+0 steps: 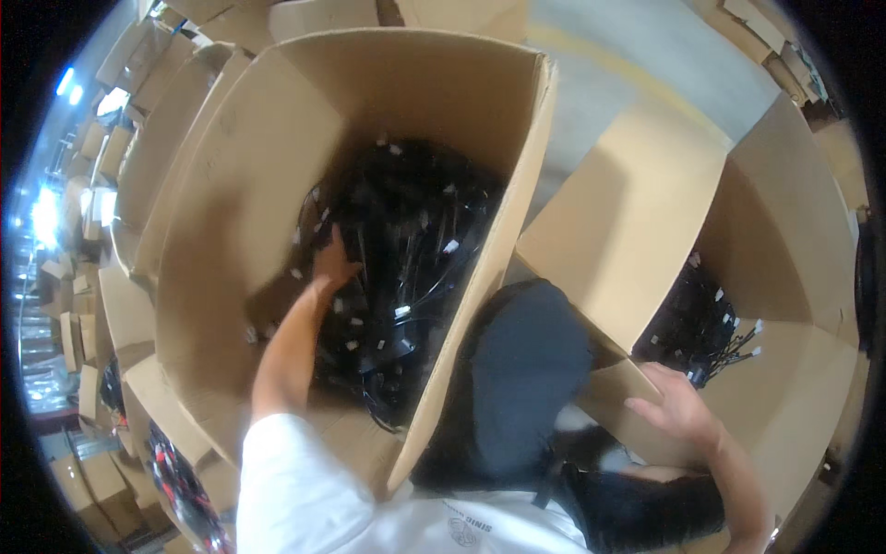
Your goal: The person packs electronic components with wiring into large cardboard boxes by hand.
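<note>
My left arm reaches down into a large cardboard box [249, 203]. In it lies a deep heap of black cable harnesses [397, 212] with small white connectors. My left hand [334, 263] is at the left side of this heap, fingers stretched out and thumb apart, with nothing visible in it. Whether its fingertips touch the cables, I cannot tell. On the right, my right hand [678, 403] grips the near edge of a second cardboard box [784, 369], its thumb on the outer face. Just past those fingers, black cables with white connectors [729, 355] lie inside the second box.
A raised cardboard flap [637, 212] stands between the boxes. My dark-clothed leg [526, 369] is in the gap below it. Grey floor with a yellow line [628, 69] shows beyond. Stacked cartons crowd the left, and a box of red and black cables [180, 480] stands lower left.
</note>
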{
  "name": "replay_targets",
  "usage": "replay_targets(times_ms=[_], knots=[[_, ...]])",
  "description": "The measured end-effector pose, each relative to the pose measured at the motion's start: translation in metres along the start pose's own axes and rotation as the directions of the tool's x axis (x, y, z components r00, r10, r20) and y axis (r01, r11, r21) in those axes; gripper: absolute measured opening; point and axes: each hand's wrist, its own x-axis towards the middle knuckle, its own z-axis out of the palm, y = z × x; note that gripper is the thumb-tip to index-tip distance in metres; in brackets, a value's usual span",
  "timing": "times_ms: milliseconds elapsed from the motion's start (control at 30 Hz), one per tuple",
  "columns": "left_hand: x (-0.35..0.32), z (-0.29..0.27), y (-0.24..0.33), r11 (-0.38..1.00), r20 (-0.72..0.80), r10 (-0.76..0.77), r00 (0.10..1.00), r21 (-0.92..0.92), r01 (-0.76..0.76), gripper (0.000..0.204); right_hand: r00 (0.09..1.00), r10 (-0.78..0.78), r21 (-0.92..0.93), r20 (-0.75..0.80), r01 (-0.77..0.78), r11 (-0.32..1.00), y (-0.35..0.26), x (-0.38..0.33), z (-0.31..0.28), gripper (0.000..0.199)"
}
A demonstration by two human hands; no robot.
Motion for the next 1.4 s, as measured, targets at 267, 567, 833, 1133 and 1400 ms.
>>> replay_targets(times_ms=[267, 567, 833, 1133, 1400], knots=[[-0.001, -0.012, -0.055, 0.969, 0.087, 0.227, 0.97, -0.119, -0.216, 0.037, 0.981, -0.192, -0.076, -0.025, 0.189, 0.979, 0.024, 0.007, 0.009, 0.043], [-0.087, -0.315, 0.045, 0.757, 0.16, 0.207, 0.965, -0.652, -0.054, 0.024, 0.988, -0.133, -0.119, -0.077, 0.123, 0.985, 0.028, -0.012, 0.006, 0.04], [-0.174, -0.446, 0.137, 0.589, -0.236, 0.188, 0.954, -0.75, -0.301, 0.02, 0.979, -0.185, -0.224, -0.086, 0.162, 0.961, 0.027, -0.015, 0.001, 0.047], [-0.276, -0.487, 0.354, 0.219, -0.573, 0.722, 0.387, -0.342, -0.914, 0.016, 0.13, -0.785, -0.48, -0.606, 0.727, 0.491, -0.143, -0.042, -0.082, 0.068], [-0.251, -0.443, 0.488, -0.146, -0.398, 0.877, 0.271, -0.756, -0.638, 0.031, 0.536, -0.181, 0.078, -0.824, 0.425, 0.902, -0.057, -0.06, -0.079, 0.032]])
